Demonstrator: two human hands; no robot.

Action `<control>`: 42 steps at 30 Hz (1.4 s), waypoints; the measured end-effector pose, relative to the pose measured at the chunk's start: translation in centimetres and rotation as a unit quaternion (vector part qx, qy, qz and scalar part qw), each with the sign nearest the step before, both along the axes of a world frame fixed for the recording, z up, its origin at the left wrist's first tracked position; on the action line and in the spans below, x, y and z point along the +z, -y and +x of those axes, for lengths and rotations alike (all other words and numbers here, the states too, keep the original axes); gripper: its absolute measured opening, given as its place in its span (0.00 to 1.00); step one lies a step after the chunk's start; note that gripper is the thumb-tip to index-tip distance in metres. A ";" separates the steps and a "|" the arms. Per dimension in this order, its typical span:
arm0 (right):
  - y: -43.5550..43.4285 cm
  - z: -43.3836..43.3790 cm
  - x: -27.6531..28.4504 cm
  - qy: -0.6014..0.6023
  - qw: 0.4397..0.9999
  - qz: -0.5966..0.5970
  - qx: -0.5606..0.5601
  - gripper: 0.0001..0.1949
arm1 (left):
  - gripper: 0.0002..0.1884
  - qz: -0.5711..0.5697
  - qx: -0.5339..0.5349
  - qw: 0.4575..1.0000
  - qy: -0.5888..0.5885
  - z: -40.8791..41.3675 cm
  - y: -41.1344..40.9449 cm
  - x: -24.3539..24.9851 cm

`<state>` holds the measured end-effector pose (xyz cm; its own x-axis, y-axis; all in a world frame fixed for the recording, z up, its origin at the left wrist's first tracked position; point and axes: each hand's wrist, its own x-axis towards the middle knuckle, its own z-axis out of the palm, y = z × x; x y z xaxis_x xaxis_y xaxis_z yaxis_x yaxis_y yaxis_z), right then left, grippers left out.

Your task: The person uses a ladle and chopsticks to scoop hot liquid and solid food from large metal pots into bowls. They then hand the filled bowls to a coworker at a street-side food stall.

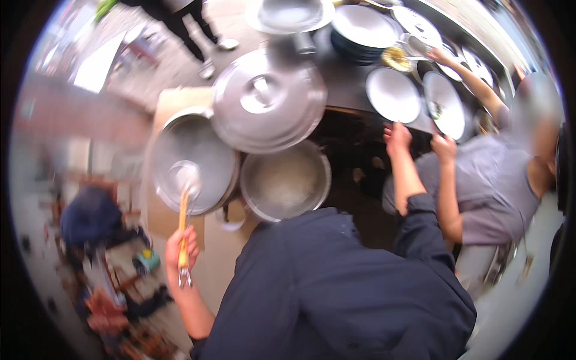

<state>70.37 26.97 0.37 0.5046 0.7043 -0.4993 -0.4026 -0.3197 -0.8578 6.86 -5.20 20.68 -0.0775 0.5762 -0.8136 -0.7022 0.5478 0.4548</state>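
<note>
My left hand point(172, 251) grips a ladle by its wooden handle point(184, 216). The ladle's metal bowl point(185, 174) is over a large deep metal pot point(216, 148); blur hides how far down it reaches and what it contains. In my right hand point(398, 138) is a white bowl point(393, 95), held by its near edge and tilted, with nothing visible inside. Close on its right, a co-worker's hand point(444, 147) holds another white bowl point(445, 107) with some greens in it. A second pot point(327, 180) with cloudy liquid stands just before my body.
A wide metal lid point(288, 119) overlaps both pots. Stacked bowls point(364, 27), a yellow-filled container point(396, 59) and several white dishes point(416, 26) stand on the dark counter point(328, 87). The co-worker point(486, 189) is close at right. Another person's legs point(184, 33) show beyond.
</note>
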 end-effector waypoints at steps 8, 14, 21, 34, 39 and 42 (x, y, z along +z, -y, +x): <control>9.1 -16.7 5.8 -0.028 0.952 -0.010 0.304 0.13 | 0.10 0.009 -0.008 0.998 -0.054 0.5 0.1 -1.1; 14.9 -35.3 14.8 0.144 0.713 0.197 0.657 0.07 | 0.09 0.012 -0.024 0.996 -0.090 1.3 0.7 0.4; 19.4 -48.3 20.1 0.265 0.421 0.433 0.752 0.24 | 0.06 0.013 -0.018 0.985 -0.173 1.7 -0.2 2.2; 13.4 -45.8 9.7 -0.077 0.932 0.042 0.352 0.09 | 0.11 0.020 -0.117 0.980 -0.161 -2.4 0.6 1.2; 13.3 -44.9 8.9 -0.196 0.948 -0.040 0.248 0.13 | 0.09 0.036 -0.138 0.971 -0.194 -2.9 0.6 1.3; 12.8 -44.6 9.9 -0.237 0.941 -0.025 0.241 0.13 | 0.11 0.048 -0.165 0.957 -0.232 -3.3 0.4 2.4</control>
